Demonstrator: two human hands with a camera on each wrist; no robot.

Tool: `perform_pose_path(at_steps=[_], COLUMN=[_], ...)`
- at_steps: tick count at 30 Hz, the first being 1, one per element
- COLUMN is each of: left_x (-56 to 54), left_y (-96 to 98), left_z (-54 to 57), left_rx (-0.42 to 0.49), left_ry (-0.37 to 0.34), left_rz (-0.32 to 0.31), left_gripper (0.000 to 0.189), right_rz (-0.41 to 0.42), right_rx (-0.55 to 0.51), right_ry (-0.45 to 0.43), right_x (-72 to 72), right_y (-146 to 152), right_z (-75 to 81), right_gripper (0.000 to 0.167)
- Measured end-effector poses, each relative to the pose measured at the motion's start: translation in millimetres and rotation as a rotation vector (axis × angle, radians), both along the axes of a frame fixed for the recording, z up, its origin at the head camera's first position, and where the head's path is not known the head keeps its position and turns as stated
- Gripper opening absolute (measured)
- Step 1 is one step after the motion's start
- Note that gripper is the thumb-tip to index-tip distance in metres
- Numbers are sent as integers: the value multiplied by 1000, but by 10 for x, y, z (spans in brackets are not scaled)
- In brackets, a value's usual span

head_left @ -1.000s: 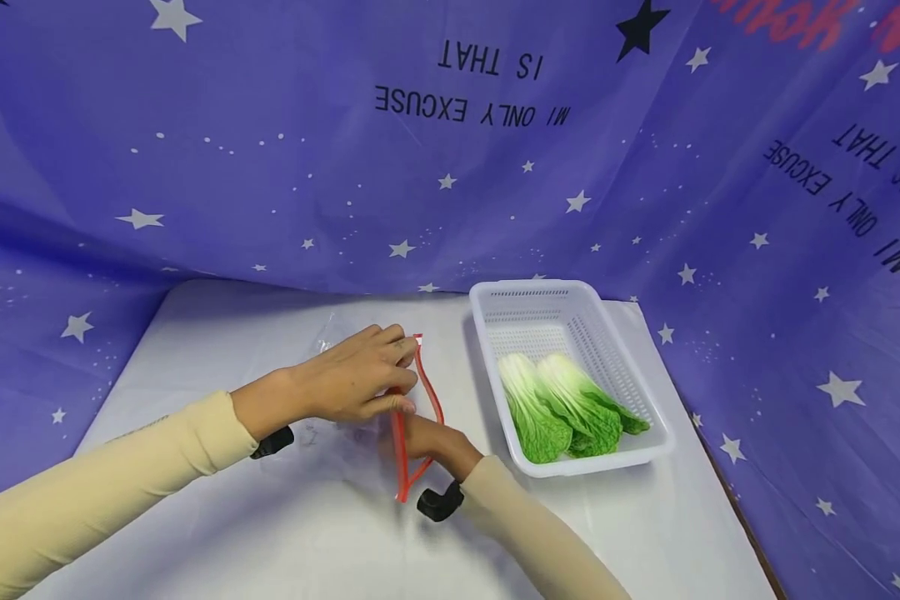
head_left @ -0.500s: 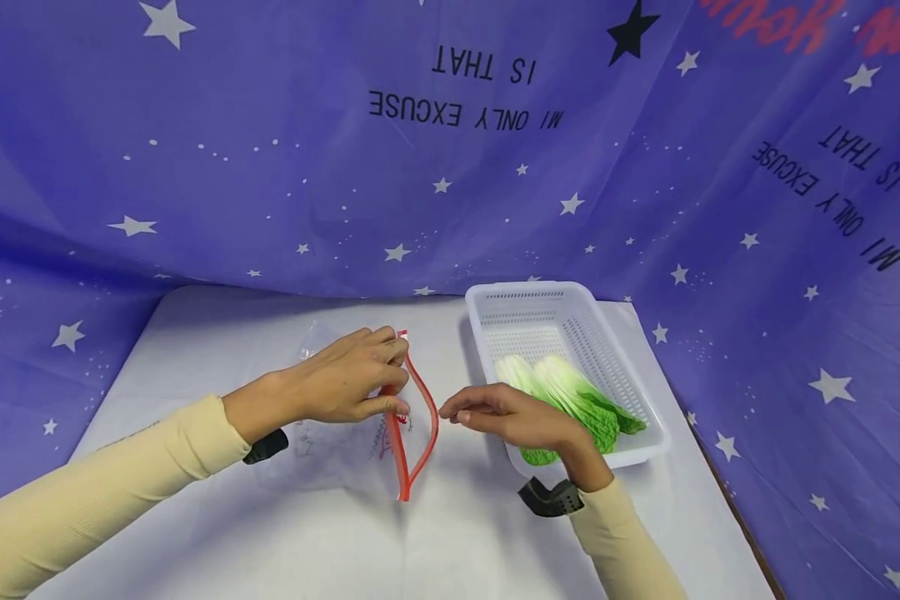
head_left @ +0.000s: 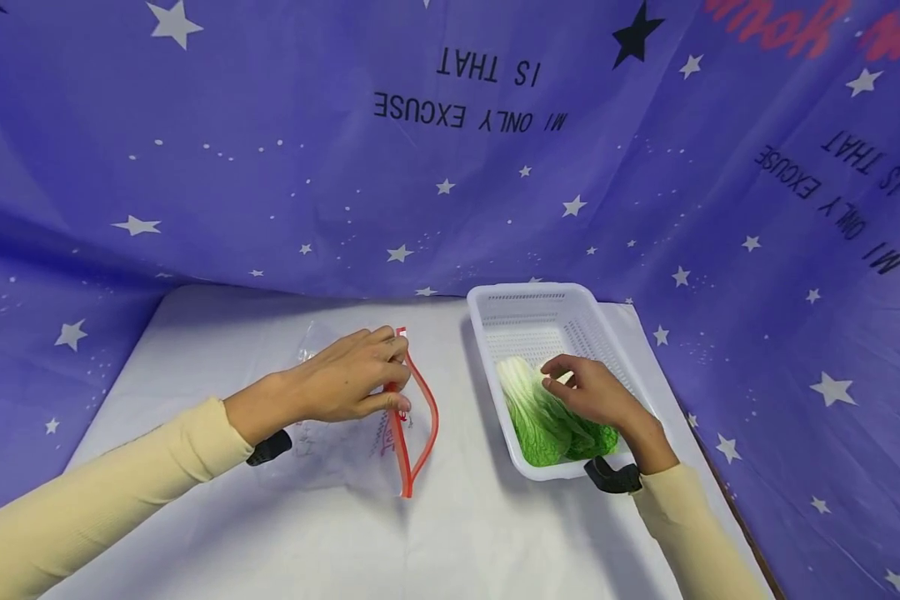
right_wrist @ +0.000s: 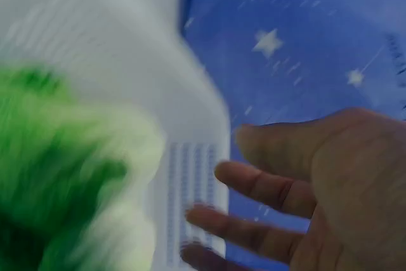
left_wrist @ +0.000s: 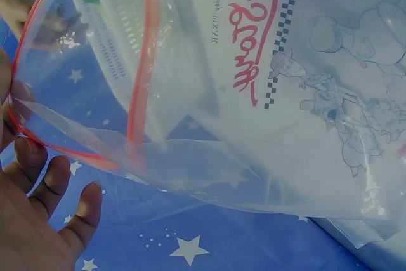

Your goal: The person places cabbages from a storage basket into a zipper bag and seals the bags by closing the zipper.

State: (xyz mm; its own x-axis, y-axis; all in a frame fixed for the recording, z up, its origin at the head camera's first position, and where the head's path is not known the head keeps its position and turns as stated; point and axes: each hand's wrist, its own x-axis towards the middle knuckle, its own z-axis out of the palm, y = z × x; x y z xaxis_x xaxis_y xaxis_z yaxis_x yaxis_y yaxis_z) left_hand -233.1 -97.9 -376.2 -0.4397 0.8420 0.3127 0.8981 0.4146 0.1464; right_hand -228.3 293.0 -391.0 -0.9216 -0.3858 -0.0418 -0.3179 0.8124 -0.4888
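A clear zip bag with a red zip edge lies on the white table, its mouth gaping toward the basket. My left hand pinches the red edge near its far end. Cartoon line drawings and red lettering show on the bag in the left wrist view. To the right, two Chinese cabbages with white stems and green leaves lie in a white plastic basket. Over the right-hand cabbage hovers my right hand, partly covering it. In the right wrist view its fingers are spread, apart from the blurred cabbages.
The white table ends at the right just past the basket. A purple star-printed cloth hangs behind and along both sides. Each wrist wears a black camera band, the right one close to the basket's near corner.
My right hand has come out of the bag's mouth and moved right, over the basket. The left hand keeps its pinch on the bag's edge, almost unmoved.
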Motion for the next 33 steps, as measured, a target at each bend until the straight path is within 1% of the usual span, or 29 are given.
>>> perform_pose_path(at_steps=[2, 4, 5, 7, 8, 10, 11, 13, 14, 17, 19, 20, 21, 23, 25, 26, 29, 33], left_x=[16, 26, 26, 21, 15, 5, 3, 3, 5, 9, 13, 16, 19, 27, 32, 34, 35, 39], left_y=[-15, -30, -38, -50, -52, -56, -56, -54, -52, -48, -45, -43, -41, -34, -29, -28, -27, -39], left_z=[0, 2, 3, 7, 6, 9, 9, 5, 2, -14, -25, -30, -34, -41, -42, -43, -41, -45], left_rx=[-4, -11, -15, -21, -24, -25, -27, -22, -22, -17, -12, -10, -6, 0, 3, 3, 1, -7], left_ry=[-9, -12, -12, -10, -8, -4, -3, -6, -7, -11, -16, -19, -23, -31, -36, -38, -41, -50], left_rz=[11, 21, 23, 27, 28, 27, 27, 27, 26, 21, 21, 21, 19, 15, 10, 10, 16, 28], left_gripper=[31, 30, 30, 30, 31, 31, 31, 29, 29, 27, 28, 28, 28, 26, 25, 25, 25, 27], right_rz=[-44, -73, -76, -72, -66, -55, -58, -62, -70, -88, -68, -46, -19, 28, 33, 20, -38, -74], right_rx=[117, 220, 259, 298, 303, 304, 308, 322, 343, 399, 403, 385, 360, 320, 320, 330, 387, 422], right_ry=[33, 9, -22, -102, -139, -198, -213, -209, -191, -95, -30, -16, -13, -55, -99, -117, -120, -116], right_x=[-23, -30, -31, -37, -46, -75, -92, -122, -127, -113, -93, -85, -81, -65, -53, -47, -24, -11], right_y=[77, 132, 146, 175, 196, 241, 261, 293, 288, 204, 115, 66, 26, -42, -77, -85, -97, -130], right_z=[-54, -91, -93, -96, -98, -106, -113, -139, -148, -174, -203, -224, -251, -290, -330, -347, -378, -408], right_gripper=[35, 50, 56, 66, 67, 64, 61, 59, 60, 67, 67, 64, 60, 52, 56, 60, 72, 77])
